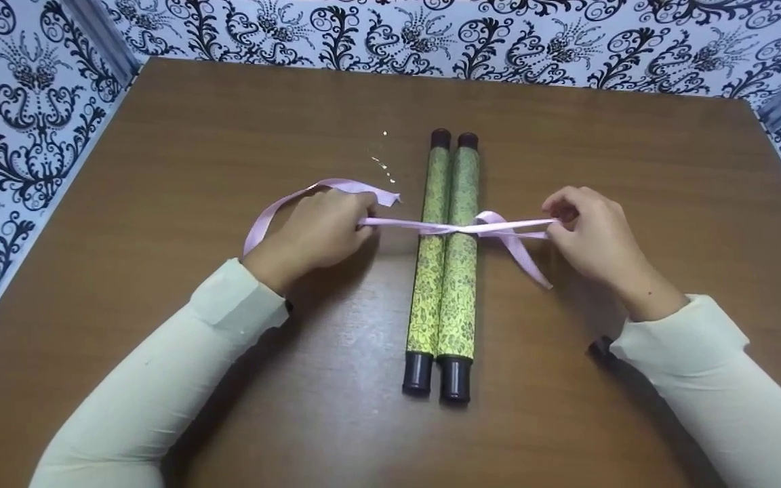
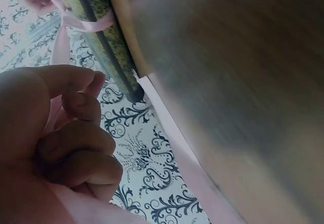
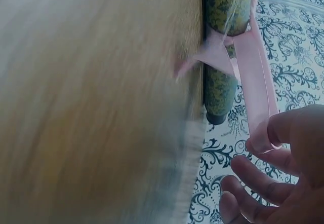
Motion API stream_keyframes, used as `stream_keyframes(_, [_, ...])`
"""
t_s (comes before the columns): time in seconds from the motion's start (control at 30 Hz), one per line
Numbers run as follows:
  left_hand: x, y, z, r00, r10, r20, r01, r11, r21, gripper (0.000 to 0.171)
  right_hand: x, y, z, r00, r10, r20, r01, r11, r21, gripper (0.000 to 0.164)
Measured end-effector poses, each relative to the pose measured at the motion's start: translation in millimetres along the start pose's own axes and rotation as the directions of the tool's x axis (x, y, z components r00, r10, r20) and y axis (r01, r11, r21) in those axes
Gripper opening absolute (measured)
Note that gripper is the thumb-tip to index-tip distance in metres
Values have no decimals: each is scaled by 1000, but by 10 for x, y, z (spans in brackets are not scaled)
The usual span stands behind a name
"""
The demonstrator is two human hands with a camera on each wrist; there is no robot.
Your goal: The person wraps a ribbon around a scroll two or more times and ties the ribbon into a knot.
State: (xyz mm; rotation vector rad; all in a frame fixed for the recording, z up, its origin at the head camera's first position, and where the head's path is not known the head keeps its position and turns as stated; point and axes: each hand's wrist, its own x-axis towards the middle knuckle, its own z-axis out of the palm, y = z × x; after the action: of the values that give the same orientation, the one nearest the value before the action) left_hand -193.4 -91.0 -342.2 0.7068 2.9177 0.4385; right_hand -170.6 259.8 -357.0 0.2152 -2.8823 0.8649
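Two yellow-green patterned rods with dark end caps, a left rod (image 1: 426,291) and a right rod (image 1: 460,298), lie side by side on the brown table. A pink ribbon (image 1: 398,223) goes around both near their middle and crosses on top. My left hand (image 1: 323,229) grips one strand, pulled out to the left, with the fingers curled; its loose tail (image 1: 350,184) loops behind that hand. On the other side my right hand (image 1: 594,234) pinches a ribbon loop (image 3: 255,92) between thumb and forefinger, the other fingers spread loosely. A short ribbon end (image 1: 526,261) hangs beside the right rod.
The brown table (image 1: 282,108) extends around the rods. Small white flecks (image 1: 384,165) lie beyond the left hand. Black-and-white scroll-patterned wall covering (image 1: 417,34) borders the table at the back and sides.
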Motion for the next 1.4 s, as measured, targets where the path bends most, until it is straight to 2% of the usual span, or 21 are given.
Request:
stream_keyframes(0.23, [-36, -99, -24, 1000, -22, 10, 22, 999, 34, 12, -7, 75, -22, 999, 37, 18, -37, 999, -30, 15])
stream_keyframes(0.53, [-55, -96, -53, 1000, -8, 14, 7, 999, 43, 11, 3, 137, -46, 999, 29, -17, -30, 993, -117, 13])
stream_keyframes(0.6, [-56, -90, -58, 1000, -2, 6, 2, 999, 46, 10, 16, 147, -67, 998, 60, 5, -59, 995, -78, 16])
stream_keyframes(0.67, [-53, -89, -61, 1000, 7, -5, -6, 999, 48, 8, 31, 163, -97, 994, 100, 47, -101, 995, 5, 21])
stream_keyframes(0.77, [-54, -91, -62, 1000, 10, -11, -9, 999, 50, 7, 50, 179, -142, 979, 159, 129, -183, 964, 195, 28])
stream_keyframes(0.83, [-51, -96, -59, 1000, 8, -13, -8, 999, 51, 7, 61, 176, -161, 969, 176, 174, -228, 907, 354, 27])
stream_keyframes(0.87, [-52, -97, -59, 1000, 7, -13, -6, 999, 51, 7, 61, 169, -169, 965, 180, 193, -250, 858, 450, 24])
stream_keyframes(0.9, [-52, -96, -60, 1000, 5, -14, -4, 999, 52, 7, 62, 158, -171, 962, 176, 209, -265, 788, 556, 20])
stream_keyframes(0.93, [-51, -96, -60, 1000, 6, -15, -5, 999, 51, 8, 60, 144, -175, 961, 164, 223, -272, 702, 658, 16])
stream_keyframes(1.03, [-46, -99, -59, 1000, 6, -19, -5, 999, 51, 8, 52, 103, -181, 963, 104, 247, -268, 411, 871, 12])
stream_keyframes(1.07, [-47, -99, -59, 1000, 5, -19, -4, 999, 51, 8, 48, 86, -185, 964, 84, 253, -266, 333, 905, 14])
stream_keyframes(1.1, [-46, -100, -56, 1000, 4, -18, -3, 999, 51, 8, 45, 72, -188, 966, 61, 252, -259, 284, 923, 17])
stream_keyframes(1.13, [-46, -101, -55, 1000, 3, -17, -2, 999, 51, 9, 42, 58, -191, 967, 48, 250, -253, 262, 931, 20])
stream_keyframes(1.2, [-51, -103, -51, 1000, -2, -14, 3, 999, 51, 9, 40, 34, -197, 970, 45, 240, -244, 252, 936, 24])
stream_keyframes(1.3, [-60, -105, -48, 1000, -4, -13, 4, 999, 50, 9, 33, 13, -202, 971, 61, 233, -240, 263, 934, 28])
stream_keyframes(1.4, [-67, -112, -43, 1000, 0, -17, 1, 999, 52, 8, 25, 14, -203, 968, 72, 239, -250, 259, 933, 28])
